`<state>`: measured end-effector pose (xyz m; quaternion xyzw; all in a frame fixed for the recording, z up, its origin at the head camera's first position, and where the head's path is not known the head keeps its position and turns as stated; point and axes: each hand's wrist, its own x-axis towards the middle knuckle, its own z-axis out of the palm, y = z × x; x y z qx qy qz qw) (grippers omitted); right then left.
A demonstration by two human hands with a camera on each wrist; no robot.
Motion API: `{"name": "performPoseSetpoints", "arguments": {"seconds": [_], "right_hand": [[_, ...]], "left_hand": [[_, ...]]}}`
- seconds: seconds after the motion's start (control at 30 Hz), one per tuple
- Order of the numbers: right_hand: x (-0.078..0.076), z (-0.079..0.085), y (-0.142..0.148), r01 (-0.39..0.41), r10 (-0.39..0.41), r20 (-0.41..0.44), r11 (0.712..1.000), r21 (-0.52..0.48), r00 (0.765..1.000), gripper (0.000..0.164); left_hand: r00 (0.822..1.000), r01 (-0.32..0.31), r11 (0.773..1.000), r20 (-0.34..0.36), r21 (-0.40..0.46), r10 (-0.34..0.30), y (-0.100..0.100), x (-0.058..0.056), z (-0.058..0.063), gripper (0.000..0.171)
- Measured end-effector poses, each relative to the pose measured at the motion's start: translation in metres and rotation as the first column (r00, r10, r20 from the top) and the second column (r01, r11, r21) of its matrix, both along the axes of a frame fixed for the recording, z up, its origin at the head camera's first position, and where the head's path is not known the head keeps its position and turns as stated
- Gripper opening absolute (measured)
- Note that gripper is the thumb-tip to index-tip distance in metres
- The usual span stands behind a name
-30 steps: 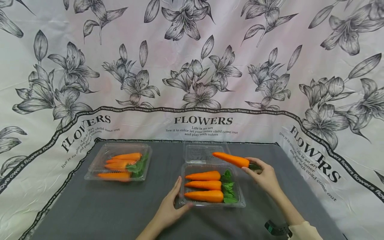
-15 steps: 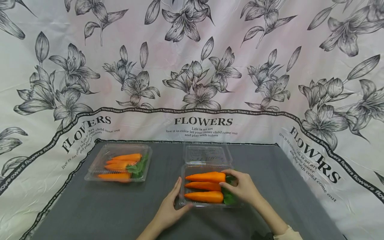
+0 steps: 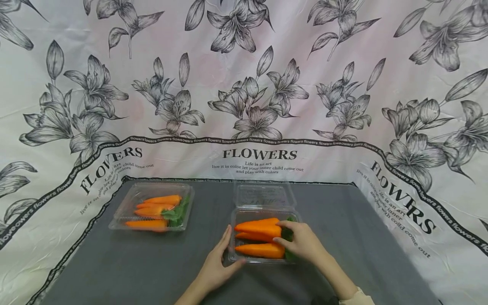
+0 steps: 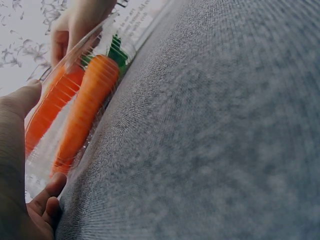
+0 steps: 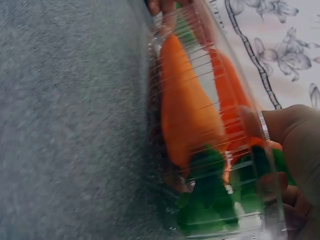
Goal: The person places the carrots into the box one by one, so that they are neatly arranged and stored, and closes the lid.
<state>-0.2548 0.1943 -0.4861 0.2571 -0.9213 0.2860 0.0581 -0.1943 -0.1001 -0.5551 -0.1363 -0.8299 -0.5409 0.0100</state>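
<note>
An open clear plastic box (image 3: 267, 261) holds several orange carrots with green leafy tops. My right hand (image 3: 305, 243) pinches one carrot (image 3: 261, 229) by its thick end, thumb in front and fingers behind, lying over the others at the back of the box. The front carrot (image 3: 263, 250) lies along the near wall, tip to the left. My left hand (image 3: 215, 264) rests against the box's left side, fingers extended along it and thumb at the front corner. In the right wrist view, green leaves (image 5: 207, 195) show through the ridged wall, and the right fingers reach over the rim.
The box's hinged lid (image 3: 264, 195) stands tipped back behind it. At the left, a second clear box (image 3: 118, 214) with carrots inside is closed. Both are on a grey cloth surface (image 3: 145, 267), with a flower-printed curtain (image 3: 190, 159) behind.
My right hand has brought the carrot down from above the box's right side into the box, then shifted slightly left and toward me. The left hand has stayed at the box's side.
</note>
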Motion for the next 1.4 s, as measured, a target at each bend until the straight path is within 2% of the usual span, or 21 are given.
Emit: {"name": "performPoseSetpoints", "arguments": {"seconds": [0.2, 0.43, 0.7, 0.93, 1.07, 1.23, 1.4], "right_hand": [[0.002, 0.008, 0.001, -0.005, 0.003, 0.041, 0.999, 0.049, 0.999, 0.045], [0.008, 0.013, -0.005, -0.025, 0.032, -0.038, 0.986, 0.166, 0.999, 0.043], [0.017, 0.015, -0.014, 0.046, -0.034, -0.055, 0.969, 0.245, 0.998, 0.043], [0.021, 0.014, -0.019, 0.031, -0.002, -0.097, 0.954, 0.298, 0.995, 0.044], [0.022, 0.015, -0.016, 0.044, -0.025, -0.076, 0.966, 0.253, 0.997, 0.046], [0.022, 0.021, -0.004, 0.020, -0.015, -0.044, 0.993, 0.116, 0.999, 0.046], [0.018, 0.028, 0.012, 0.056, -0.056, -0.001, 0.997, -0.044, 0.998, 0.043]], "left_hand": [[1.000, -0.001, 1.000, -0.003, -0.007, 0.001, 0.000, -0.001, -0.001, 0.102], [1.000, 0.001, 1.000, -0.004, -0.006, -0.001, 0.000, -0.001, -0.001, 0.102], [1.000, 0.005, 1.000, 0.001, -0.001, -0.005, 0.000, -0.001, -0.001, 0.102], [1.000, -0.002, 1.000, -0.003, -0.008, 0.002, 0.000, 0.000, -0.002, 0.103], [1.000, 0.002, 1.000, 0.005, -0.010, -0.002, 0.000, 0.000, -0.003, 0.103], [1.000, 0.002, 1.000, 0.015, 0.002, -0.002, 0.001, 0.001, -0.002, 0.102], [1.000, -0.007, 1.000, 0.022, -0.012, 0.007, -0.001, 0.001, 0.003, 0.100]]}}
